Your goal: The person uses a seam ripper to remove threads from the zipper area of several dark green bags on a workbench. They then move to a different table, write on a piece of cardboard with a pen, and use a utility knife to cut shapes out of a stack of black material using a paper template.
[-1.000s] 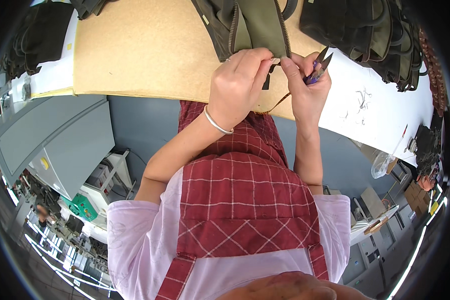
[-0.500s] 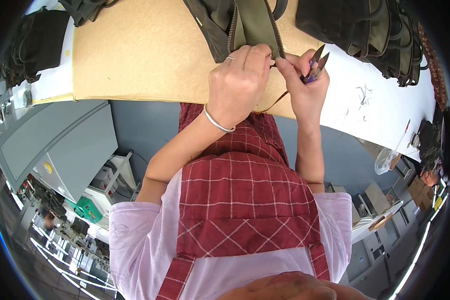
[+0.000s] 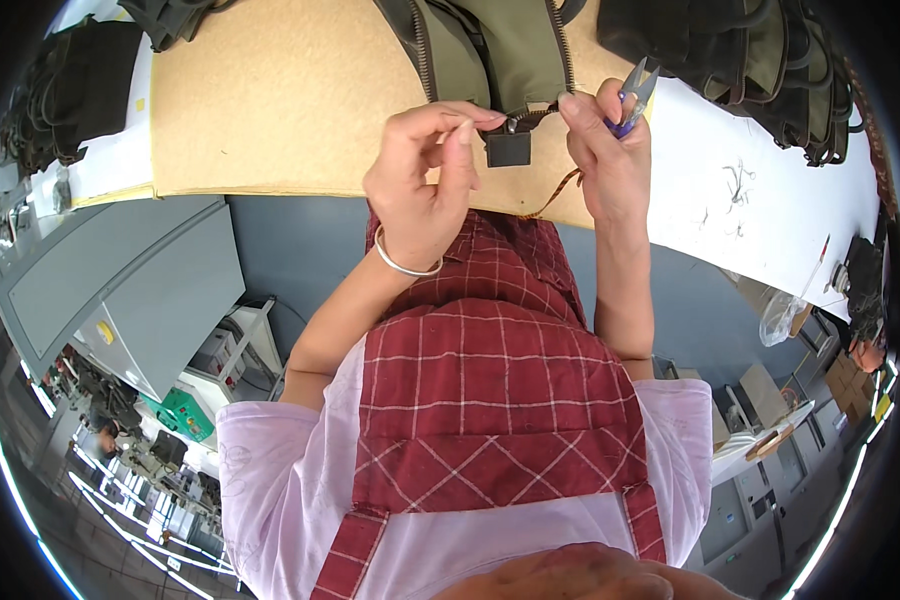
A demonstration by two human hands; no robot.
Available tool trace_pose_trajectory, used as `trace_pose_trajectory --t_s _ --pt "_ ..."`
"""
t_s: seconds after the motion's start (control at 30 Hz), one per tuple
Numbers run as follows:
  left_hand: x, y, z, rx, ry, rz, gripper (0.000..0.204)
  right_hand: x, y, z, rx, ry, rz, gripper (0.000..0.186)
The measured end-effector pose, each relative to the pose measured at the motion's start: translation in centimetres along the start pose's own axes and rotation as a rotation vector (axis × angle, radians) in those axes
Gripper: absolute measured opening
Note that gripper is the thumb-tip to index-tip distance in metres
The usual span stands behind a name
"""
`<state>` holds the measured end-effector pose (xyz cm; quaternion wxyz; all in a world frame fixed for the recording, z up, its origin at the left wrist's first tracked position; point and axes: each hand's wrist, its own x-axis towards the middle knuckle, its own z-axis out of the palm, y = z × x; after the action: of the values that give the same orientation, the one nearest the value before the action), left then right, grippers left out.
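Left hand (image 3: 425, 180) pinches the olive bag (image 3: 495, 50) edge taut; right hand (image 3: 605, 140) grips purple snips (image 3: 630, 95) (probably also the zipper end).

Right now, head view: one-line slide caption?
Left hand and right hand, holding thread snips, pinch an olive bag's zipper end.

2 hands (image 3: 425, 180) pinching olive bag (image 3: 500, 50) strap end, right (image 3: 605, 140) apparently holding purple snips (image 3: 632, 95), tan board (image 3: 270, 100)
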<state>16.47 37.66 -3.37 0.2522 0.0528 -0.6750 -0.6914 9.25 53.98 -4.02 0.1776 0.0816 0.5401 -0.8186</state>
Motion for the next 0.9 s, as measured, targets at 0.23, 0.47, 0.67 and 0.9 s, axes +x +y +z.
trace_pose_trajectory --t_s 0.23,0.47,0.67,0.9 --pt "2.2 0.9 0.3 0.588 -0.219 0.421 0.014 -0.3 -0.2 0.2 -0.038 -0.011 -0.018 0.039" --pt "2.8 0.3 1.2 0.800 -0.248 0.475 0.019 -0.4 -0.4 0.4 -0.048 0.001 -0.005 0.039" --pt "2.9 -1.4 1.3 0.700 -0.187 0.519 0.022 -0.2 -0.4 0.4 -0.060 -0.009 0.004 0.040" --pt "2.7 -1.3 1.0 0.729 -0.197 0.493 0.024 -2.1 -2.0 0.7 -0.580 0.048 -0.170 0.024"
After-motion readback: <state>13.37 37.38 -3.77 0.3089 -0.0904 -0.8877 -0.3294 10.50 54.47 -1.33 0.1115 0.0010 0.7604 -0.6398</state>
